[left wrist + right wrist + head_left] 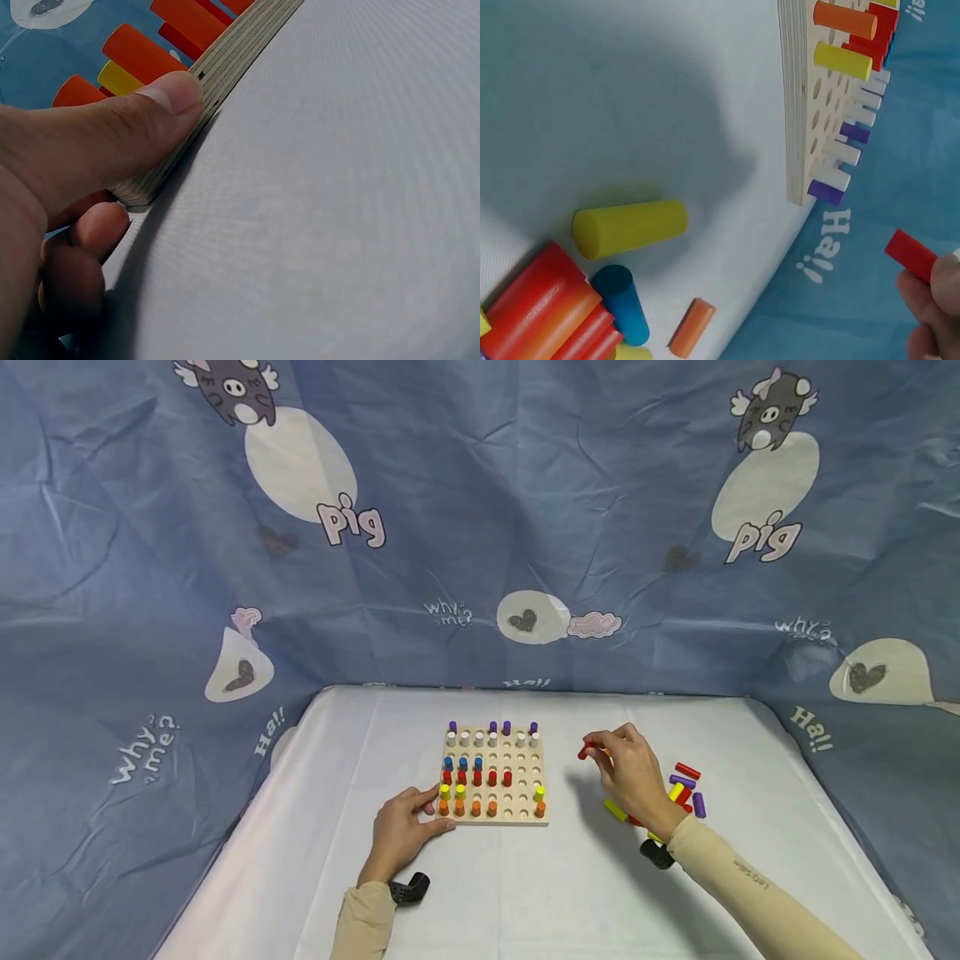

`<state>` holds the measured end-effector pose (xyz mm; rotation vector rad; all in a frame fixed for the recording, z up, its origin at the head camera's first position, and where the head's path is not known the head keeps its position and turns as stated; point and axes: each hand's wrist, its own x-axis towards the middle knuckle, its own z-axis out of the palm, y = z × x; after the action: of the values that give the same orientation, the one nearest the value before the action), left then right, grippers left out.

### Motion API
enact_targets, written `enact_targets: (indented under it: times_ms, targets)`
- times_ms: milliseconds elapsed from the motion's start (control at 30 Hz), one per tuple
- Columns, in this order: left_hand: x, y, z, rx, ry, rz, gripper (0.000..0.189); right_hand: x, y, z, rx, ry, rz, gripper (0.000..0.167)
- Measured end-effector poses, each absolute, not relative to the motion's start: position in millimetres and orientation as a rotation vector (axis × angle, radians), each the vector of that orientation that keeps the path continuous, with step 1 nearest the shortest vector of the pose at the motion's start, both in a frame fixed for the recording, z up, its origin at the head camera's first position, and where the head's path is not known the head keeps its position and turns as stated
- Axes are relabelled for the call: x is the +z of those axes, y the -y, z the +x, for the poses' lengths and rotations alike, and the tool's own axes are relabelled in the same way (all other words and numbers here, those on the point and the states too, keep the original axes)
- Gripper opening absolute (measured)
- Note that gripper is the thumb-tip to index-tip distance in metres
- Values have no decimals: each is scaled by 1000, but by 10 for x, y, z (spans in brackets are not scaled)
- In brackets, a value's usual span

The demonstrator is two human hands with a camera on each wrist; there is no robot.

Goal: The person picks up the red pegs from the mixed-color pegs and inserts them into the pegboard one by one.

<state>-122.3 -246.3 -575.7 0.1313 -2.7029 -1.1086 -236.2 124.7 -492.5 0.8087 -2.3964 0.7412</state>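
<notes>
A wooden pegboard [498, 823] stands on the white table with upright colored pegs in rows: purple, white, blue, red, yellow and orange from back to front. My left hand [401, 831] grips its front left corner. In the left wrist view the thumb [112, 142] presses on the board's layered edge [244, 49], beside orange pegs [142, 52], with the other fingers curled around the corner. To the right of the board, my right hand [630, 772] pinches a red peg [911, 255] above the table. The fingertips cover one end of it.
Loose red, purple and yellow pegs [687, 770] lie near my right wrist, partly hidden by it. The right wrist view also shows a blue peg [621, 304] and an orange peg [691, 328]. Blue printed cloth [465, 527] hangs behind and beside the table.
</notes>
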Motion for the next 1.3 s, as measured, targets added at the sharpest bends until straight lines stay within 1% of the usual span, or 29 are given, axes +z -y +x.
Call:
enact_targets:
  times_ms: [500,833,1100,1300]
  targets:
    - [-5758,2462,-1228,-1112,2687,113,71,-5001,-1164,-2378,710,2216,917,17]
    - [-5751,2462,-1225,-1122,2701,132,71,-5093,-1091,-2331,686,2318,859,19]
    - [-5757,2471,-1224,-1109,2695,120,70,-5152,-1016,-2311,676,2376,866,14]
    - [-5790,2480,-1244,-1105,2695,111,71,-5167,-969,-2324,688,2409,852,17]
